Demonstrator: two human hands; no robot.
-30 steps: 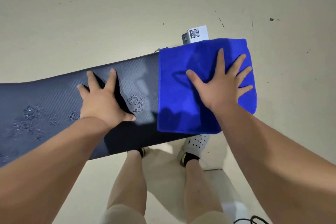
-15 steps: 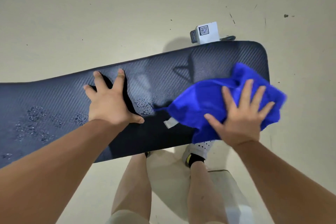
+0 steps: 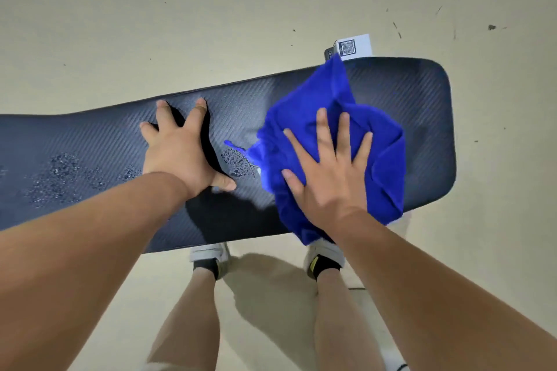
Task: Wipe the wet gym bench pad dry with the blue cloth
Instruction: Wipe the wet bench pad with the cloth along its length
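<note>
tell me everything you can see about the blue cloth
The blue cloth is bright royal blue, soft and fuzzy like microfibre. It lies crumpled on the right part of the dark bench pad, one corner peaking toward the far edge, another hanging over the near edge. The right hand presses flat on it, fingers spread.

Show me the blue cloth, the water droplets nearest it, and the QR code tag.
blue cloth (image 3: 373,141): head view, bunched upper fold.
water droplets (image 3: 238,161): head view, middle of the patch.
QR code tag (image 3: 354,47): head view, white face.
</note>
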